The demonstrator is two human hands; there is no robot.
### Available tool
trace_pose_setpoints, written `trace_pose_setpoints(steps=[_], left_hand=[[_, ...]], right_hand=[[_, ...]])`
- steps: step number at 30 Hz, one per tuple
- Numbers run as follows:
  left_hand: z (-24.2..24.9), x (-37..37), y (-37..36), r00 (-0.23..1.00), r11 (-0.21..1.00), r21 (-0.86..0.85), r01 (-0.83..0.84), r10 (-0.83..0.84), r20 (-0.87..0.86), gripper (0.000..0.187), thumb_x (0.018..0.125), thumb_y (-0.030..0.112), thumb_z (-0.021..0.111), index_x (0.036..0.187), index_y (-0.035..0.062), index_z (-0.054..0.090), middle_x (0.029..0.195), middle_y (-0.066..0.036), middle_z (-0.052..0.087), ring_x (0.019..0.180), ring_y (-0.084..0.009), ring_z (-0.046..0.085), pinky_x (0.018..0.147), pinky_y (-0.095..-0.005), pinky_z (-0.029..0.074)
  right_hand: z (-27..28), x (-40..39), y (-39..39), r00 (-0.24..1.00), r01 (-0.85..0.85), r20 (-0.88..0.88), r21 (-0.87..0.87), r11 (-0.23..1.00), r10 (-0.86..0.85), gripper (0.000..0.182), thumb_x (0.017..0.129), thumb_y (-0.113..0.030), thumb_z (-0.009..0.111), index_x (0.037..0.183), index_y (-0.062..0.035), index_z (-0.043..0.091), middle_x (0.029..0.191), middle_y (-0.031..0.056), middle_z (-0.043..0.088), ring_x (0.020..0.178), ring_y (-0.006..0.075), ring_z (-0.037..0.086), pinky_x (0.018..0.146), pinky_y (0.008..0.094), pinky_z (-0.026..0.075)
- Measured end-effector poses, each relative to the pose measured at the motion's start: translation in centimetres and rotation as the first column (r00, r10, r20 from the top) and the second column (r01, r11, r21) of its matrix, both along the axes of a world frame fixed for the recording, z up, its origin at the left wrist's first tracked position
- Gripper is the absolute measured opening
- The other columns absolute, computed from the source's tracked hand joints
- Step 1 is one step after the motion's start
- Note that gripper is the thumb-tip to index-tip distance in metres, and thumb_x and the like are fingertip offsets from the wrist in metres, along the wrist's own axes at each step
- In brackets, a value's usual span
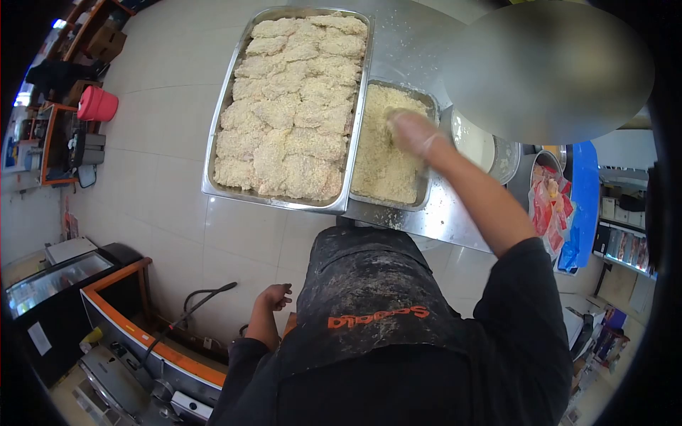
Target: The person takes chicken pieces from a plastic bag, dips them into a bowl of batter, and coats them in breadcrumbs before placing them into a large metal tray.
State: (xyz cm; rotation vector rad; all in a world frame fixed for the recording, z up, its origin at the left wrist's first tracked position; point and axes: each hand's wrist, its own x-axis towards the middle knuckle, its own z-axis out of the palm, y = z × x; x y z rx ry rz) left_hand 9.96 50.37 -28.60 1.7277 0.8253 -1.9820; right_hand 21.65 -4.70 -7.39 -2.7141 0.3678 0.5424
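My right hand [412,133], in a clear plastic glove, reaches into a metal tray of pale breadcrumbs [383,167]. Motion smears its fingers, so I cannot make out whether anything is in them. Left of that tray, a larger deep steel pan [211,160] is filled with rows of crumb-coated pieces [291,106]. My left hand [275,296] hangs low by my side, away from the table, its fingers loosely bent and apart with nothing in them. Right of the crumbs stands a round container of white batter-like liquid [474,142].
The steel table [405,42] carries scattered crumbs. Further right, a metal pot [543,162] holds red and clear plastic bags [550,202] beside a blue sheet [584,199]. A pink bucket [98,104] stands far left. An orange-edged counter [149,334] is at lower left. A blurred oval hides the upper right.
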Motion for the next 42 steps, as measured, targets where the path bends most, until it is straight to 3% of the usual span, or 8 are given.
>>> trace_pose_setpoints(steps=[7,13,16,18,33,37,40,42], left_hand=[[-1.3,-1.0,0.5,0.997,0.997,-0.036,-0.063,0.062,-0.035,0.040,0.097,0.041,0.047,0.119,0.0095,0.055,0.084,-0.008,0.065,0.052,-0.0121,0.045,0.048,-0.0301,0.037],[-1.6,-2.6,2.4,0.994,0.996,-0.003,-0.087,0.087,-0.070,0.038,0.097,0.041,0.047,0.116,0.0097,0.056,0.086,-0.009,0.065,0.052,-0.0124,0.046,0.049,-0.0302,0.036],[-2.8,-3.6,3.7,0.994,0.997,0.023,-0.080,0.081,-0.079,0.041,0.096,0.043,0.048,0.119,0.0100,0.058,0.091,-0.009,0.067,0.053,-0.0138,0.047,0.052,-0.0315,0.038],[-1.4,-3.8,3.0,1.000,0.998,0.055,-0.025,0.026,-0.014,0.042,0.096,0.044,0.048,0.116,0.0102,0.062,0.086,-0.006,0.066,0.051,-0.0130,0.045,0.053,-0.0313,0.039],[-1.2,-3.2,2.9,0.996,0.999,0.040,-0.020,0.017,0.091,0.052,0.095,0.047,0.047,0.127,0.0074,0.060,0.084,-0.008,0.065,0.051,-0.0139,0.039,0.050,-0.0334,0.037],[0.0,-1.9,2.1,0.989,0.999,0.048,-0.002,-0.005,0.150,0.053,0.096,0.048,0.046,0.128,0.0077,0.059,0.085,-0.008,0.064,0.051,-0.0138,0.038,0.050,-0.0334,0.036],[0.1,-0.1,1.6,0.988,0.997,0.014,0.082,-0.083,0.126,0.055,0.095,0.042,0.046,0.134,0.0028,0.054,0.139,-0.006,0.056,0.091,-0.0217,0.063,0.070,-0.0406,0.049],[-0.5,1.0,1.0,0.976,0.994,0.007,0.105,-0.105,0.190,0.055,0.095,0.047,0.046,0.130,0.0064,0.057,0.106,-0.007,0.062,0.064,-0.0171,0.047,0.057,-0.0370,0.041]], right_hand=[[4.3,1.8,-5.4,0.940,0.333,-0.314,0.748,0.574,-0.135,0.047,0.071,-0.008,0.066,0.116,0.0003,0.062,0.090,0.0108,0.066,0.080,0.0186,0.062,0.076,0.0319,0.053],[-3.1,4.3,-5.4,0.995,-0.003,-0.105,-0.027,1.000,0.001,0.060,0.067,-0.022,0.074,0.120,0.0042,0.059,0.111,0.0236,0.066,0.097,0.0334,0.066,0.090,0.0361,0.051],[-6.0,4.3,-3.0,0.959,-0.101,0.261,-0.047,0.994,0.110,0.067,0.068,-0.029,0.074,0.121,0.0066,0.056,0.115,0.0287,0.062,0.105,0.0389,0.063,0.094,0.0403,0.050],[-3.4,5.6,-0.6,0.989,0.046,-0.139,-0.079,0.996,-0.057,0.074,0.068,-0.034,0.073,0.125,0.0078,0.053,0.119,0.0302,0.060,0.112,0.0382,0.060,0.098,0.0413,0.049],[0.1,0.2,-1.3,0.967,0.043,0.245,0.105,0.994,-0.068,0.050,0.078,-0.019,0.068,0.124,-0.0043,0.057,0.120,0.0252,0.060,0.113,0.0381,0.058,0.097,0.0423,0.046],[-4.3,-6.2,4.0,0.795,0.154,0.600,-0.068,0.986,-0.083,0.068,0.080,-0.032,0.067,0.134,0.0041,0.046,0.136,0.0273,0.048,0.129,0.0444,0.041,0.110,0.0481,0.033],[-2.7,-9.0,7.9,0.961,0.071,0.276,-0.295,0.953,0.014,0.073,0.089,-0.033,0.056,0.146,0.0045,0.029,0.149,0.0277,0.033,0.140,0.0461,0.025,0.118,0.0491,0.019],[-3.5,-8.8,6.9,0.911,0.150,0.410,-0.219,0.964,-0.049,0.076,0.090,-0.037,0.053,0.148,0.0056,0.025,0.152,0.0273,0.026,0.143,0.0465,0.016,0.119,0.0496,0.014]])
